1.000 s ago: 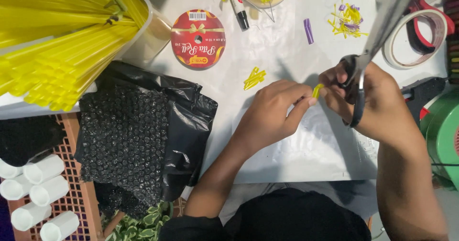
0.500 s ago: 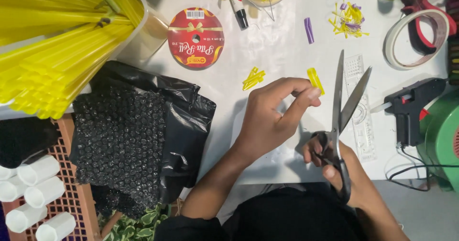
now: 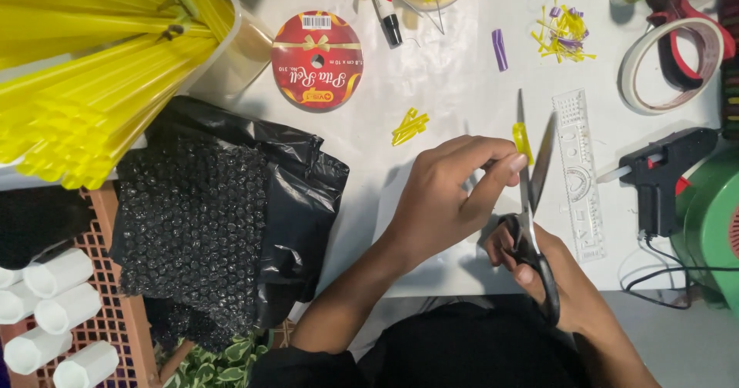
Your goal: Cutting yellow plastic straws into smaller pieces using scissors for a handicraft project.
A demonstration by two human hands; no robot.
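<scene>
My left hand (image 3: 450, 192) pinches a short yellow straw piece (image 3: 522, 139) between thumb and fingertips over the white table (image 3: 454, 72). My right hand (image 3: 531, 261), close to my body, holds black-handled scissors (image 3: 533, 195). Their blades stand apart and point away from me, one on each side of the straw piece. A small heap of cut yellow straw bits (image 3: 409, 126) lies just beyond my left hand.
A clear ruler (image 3: 579, 172) and a black glue gun (image 3: 662, 174) lie to the right, tape rolls (image 3: 668, 65) behind them. A red ribbon spool (image 3: 317, 60), a purple straw piece (image 3: 500, 49), straw scraps (image 3: 566, 34), long yellow straws (image 3: 85, 72) and black bubble wrap (image 3: 223, 219) lie left.
My right hand with the scissors dropped from the far right toward my body, then brought the blades up around the yellow piece. My left hand shifted right, holding the piece.
</scene>
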